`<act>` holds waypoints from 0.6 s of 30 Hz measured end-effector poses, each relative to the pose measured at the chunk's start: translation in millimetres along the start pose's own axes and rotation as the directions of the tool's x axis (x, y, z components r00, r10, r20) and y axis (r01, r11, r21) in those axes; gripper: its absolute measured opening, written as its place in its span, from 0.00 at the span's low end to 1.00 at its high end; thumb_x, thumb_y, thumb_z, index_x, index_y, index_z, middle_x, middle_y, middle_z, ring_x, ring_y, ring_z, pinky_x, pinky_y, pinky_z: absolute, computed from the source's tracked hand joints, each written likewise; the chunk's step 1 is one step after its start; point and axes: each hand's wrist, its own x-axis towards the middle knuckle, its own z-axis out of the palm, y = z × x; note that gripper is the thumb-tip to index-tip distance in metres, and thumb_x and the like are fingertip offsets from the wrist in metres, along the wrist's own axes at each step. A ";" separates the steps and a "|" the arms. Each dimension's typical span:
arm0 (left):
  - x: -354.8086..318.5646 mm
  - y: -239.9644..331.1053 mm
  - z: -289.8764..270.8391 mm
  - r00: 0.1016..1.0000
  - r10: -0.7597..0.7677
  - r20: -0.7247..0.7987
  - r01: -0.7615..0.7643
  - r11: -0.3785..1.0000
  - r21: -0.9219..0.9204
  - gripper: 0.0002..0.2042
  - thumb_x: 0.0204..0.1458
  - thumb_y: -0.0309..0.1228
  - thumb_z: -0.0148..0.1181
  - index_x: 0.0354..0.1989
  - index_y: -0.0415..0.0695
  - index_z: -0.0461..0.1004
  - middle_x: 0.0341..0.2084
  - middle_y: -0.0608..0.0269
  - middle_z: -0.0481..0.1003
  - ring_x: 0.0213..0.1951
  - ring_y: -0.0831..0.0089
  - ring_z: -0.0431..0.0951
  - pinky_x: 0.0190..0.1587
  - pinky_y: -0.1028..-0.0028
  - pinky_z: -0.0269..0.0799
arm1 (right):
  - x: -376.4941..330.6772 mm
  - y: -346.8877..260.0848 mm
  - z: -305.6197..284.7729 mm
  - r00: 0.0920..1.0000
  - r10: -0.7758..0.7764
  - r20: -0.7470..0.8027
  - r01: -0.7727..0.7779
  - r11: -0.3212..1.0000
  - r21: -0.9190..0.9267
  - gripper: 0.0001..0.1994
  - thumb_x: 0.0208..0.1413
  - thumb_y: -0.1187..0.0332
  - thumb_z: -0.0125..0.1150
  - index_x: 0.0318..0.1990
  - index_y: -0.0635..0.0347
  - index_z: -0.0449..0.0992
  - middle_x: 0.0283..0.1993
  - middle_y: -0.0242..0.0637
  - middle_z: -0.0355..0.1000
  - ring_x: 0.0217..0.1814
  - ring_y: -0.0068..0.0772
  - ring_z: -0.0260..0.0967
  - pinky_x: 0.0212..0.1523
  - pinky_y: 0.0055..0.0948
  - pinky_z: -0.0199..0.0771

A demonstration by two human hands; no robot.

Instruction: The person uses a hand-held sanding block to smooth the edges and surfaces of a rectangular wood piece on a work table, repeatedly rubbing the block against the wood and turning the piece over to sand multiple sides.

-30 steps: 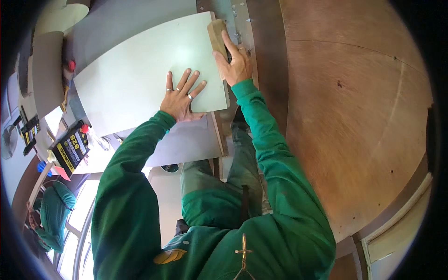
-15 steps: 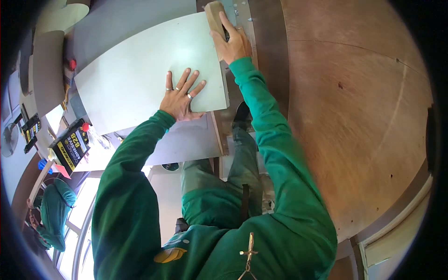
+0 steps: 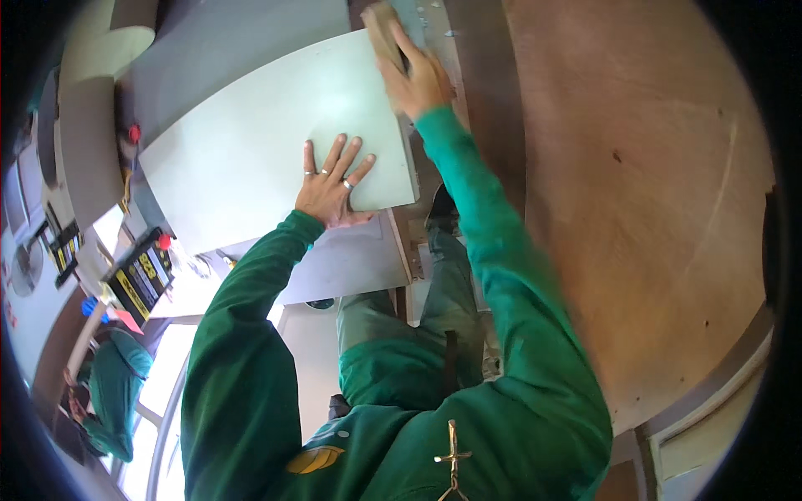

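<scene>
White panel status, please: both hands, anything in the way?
Left hand spread on white panel. Right hand gripping wooden block at panel's far right corner. Black-and-yellow container off left, apart from both hands.

In front of you, the board (image 3: 242, 142) lies on the table (image 3: 267, 29). Your left hand (image 3: 328, 194) rests on it near the closest right corner; your right hand (image 3: 420, 82), on the block (image 3: 381, 27), is at the far right corner. To the right of both, a panel (image 3: 635, 225) fills your right side. Left of the board is a curled sheet (image 3: 88, 138); nearer you on that side, a box (image 3: 138, 282), then another person (image 3: 119, 386).
</scene>
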 end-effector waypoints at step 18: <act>99.1 11.9 -42.4 0.898 0.435 -0.070 -0.429 0.899 0.086 0.19 0.57 0.37 0.63 0.58 0.52 0.76 0.58 0.64 0.74 0.65 0.62 0.70 0.75 0.40 0.43 | -254.6 133.0 -81.5 0.919 0.376 -0.117 -0.329 0.897 0.296 0.34 0.59 0.56 0.70 0.72 0.49 0.68 0.63 0.56 0.73 0.64 0.53 0.72 0.64 0.42 0.71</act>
